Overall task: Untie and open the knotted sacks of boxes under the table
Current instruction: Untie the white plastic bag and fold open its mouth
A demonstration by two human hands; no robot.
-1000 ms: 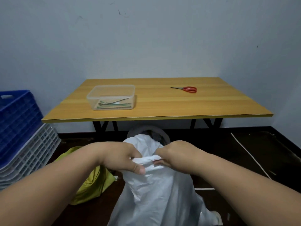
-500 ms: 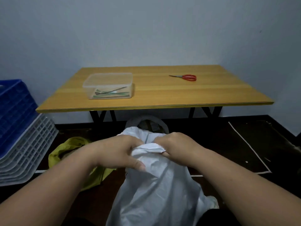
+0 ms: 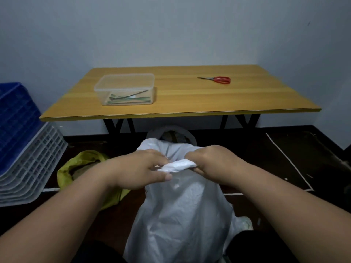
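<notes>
Left hand (image 3: 144, 168) and right hand (image 3: 209, 162) both pinch the twisted neck (image 3: 175, 166) of the white sack (image 3: 178, 209), fingers curled tight, pulling apart, probably to loosen the knot. Sack stands on floor before the table (image 3: 190, 99).

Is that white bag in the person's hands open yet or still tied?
Still closed: the white bag's top is bunched into a twisted strip gripped between the left hand and right hand.
</notes>
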